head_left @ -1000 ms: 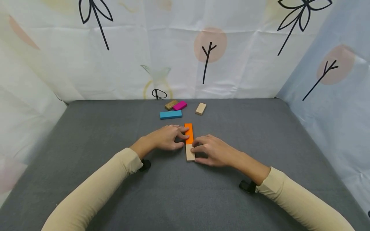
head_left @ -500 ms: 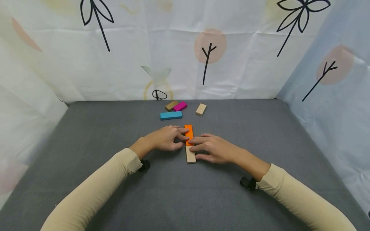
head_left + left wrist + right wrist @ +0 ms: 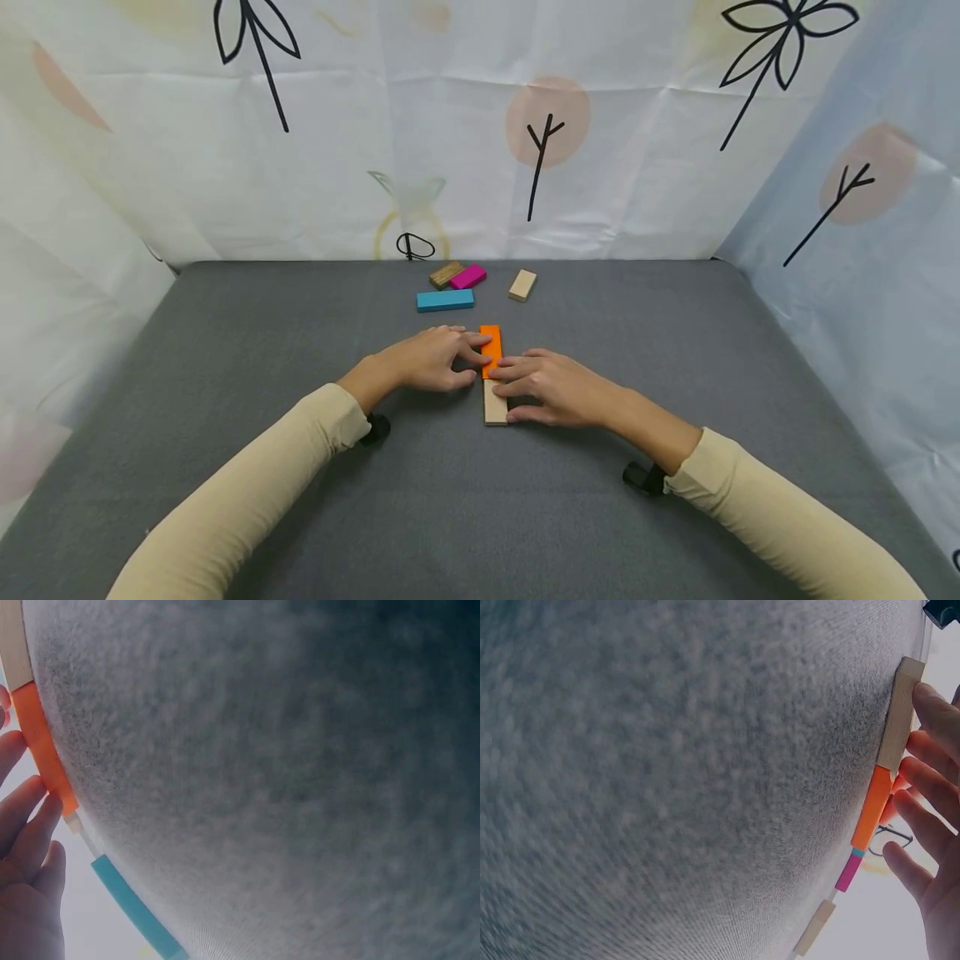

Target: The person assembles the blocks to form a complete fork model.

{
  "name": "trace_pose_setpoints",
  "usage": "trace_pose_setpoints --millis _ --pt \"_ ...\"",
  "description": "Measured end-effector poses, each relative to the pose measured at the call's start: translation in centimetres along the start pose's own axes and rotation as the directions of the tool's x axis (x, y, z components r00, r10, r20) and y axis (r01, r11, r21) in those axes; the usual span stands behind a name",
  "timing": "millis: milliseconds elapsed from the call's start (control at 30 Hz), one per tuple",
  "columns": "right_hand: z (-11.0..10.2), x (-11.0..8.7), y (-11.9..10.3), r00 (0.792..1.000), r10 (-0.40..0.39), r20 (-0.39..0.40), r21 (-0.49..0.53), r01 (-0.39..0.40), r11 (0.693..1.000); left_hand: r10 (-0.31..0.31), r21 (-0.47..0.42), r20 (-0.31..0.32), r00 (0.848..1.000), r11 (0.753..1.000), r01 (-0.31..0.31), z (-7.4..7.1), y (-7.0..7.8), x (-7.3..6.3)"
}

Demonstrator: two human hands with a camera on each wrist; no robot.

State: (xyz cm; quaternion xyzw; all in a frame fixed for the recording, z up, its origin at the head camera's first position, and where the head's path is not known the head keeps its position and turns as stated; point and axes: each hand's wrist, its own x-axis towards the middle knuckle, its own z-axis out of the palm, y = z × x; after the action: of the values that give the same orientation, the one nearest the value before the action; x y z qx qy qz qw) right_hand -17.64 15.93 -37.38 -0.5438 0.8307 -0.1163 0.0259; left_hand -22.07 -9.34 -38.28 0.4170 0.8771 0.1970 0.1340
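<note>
An orange block (image 3: 492, 349) and a plain wooden block (image 3: 495, 408) lie end to end in one line on the grey cloth, the orange one farther away. My left hand (image 3: 437, 358) is at the left side of the orange block, its fingertips touching it with the fingers loosely extended. From the right, my right hand (image 3: 558, 390) reaches over with fingertips around the seam between the two blocks. Its thumb lies along the plain block's near right side. In the right wrist view, the plain block (image 3: 897, 724) and the orange block (image 3: 872, 806) meet end to end.
Beyond the hands lie a blue block (image 3: 446, 301), a magenta block (image 3: 468, 277), a brown wood-grained block (image 3: 447, 274) and a small plain block (image 3: 522, 285). Patterned white cloth (image 3: 465, 150) hangs behind the grey surface (image 3: 420, 517).
My right hand's fingers have shifted slightly away from me, from the plain block to its seam with the orange one. The two blocks sit slightly nearer me; my left hand stays almost still.
</note>
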Motion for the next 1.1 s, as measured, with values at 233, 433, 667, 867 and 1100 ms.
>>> trace_pose_setpoints --millis 233,433,667,867,1100 --pt "0.1 0.1 0.1 1.000 -0.009 -0.014 -0.011 0.009 1.000 -0.005 0.005 0.004 1.000 1.000 0.005 0.1 0.1 0.0" --pt "0.2 0.0 0.2 1.000 -0.007 -0.010 -0.007 0.007 1.000 -0.004 0.009 0.008 1.000 1.000 0.004 0.3 0.1 0.0" --pt "0.1 -0.2 0.4 1.000 -0.021 -0.002 -0.031 0.021 0.999 -0.008 0.010 0.008 1.000 1.000 0.008 0.3 0.4 -0.1" --pt "0.0 -0.5 0.3 0.999 0.004 0.033 0.037 -0.005 0.999 0.007 0.016 -0.013 1.000 1.000 -0.007 0.2 0.4 0.1" --pt "-0.2 -0.2 0.4 0.997 0.035 0.074 0.066 -0.040 0.997 -0.061 0.098 -0.145 0.988 0.992 0.075 -1.0 -1.0 0.0"
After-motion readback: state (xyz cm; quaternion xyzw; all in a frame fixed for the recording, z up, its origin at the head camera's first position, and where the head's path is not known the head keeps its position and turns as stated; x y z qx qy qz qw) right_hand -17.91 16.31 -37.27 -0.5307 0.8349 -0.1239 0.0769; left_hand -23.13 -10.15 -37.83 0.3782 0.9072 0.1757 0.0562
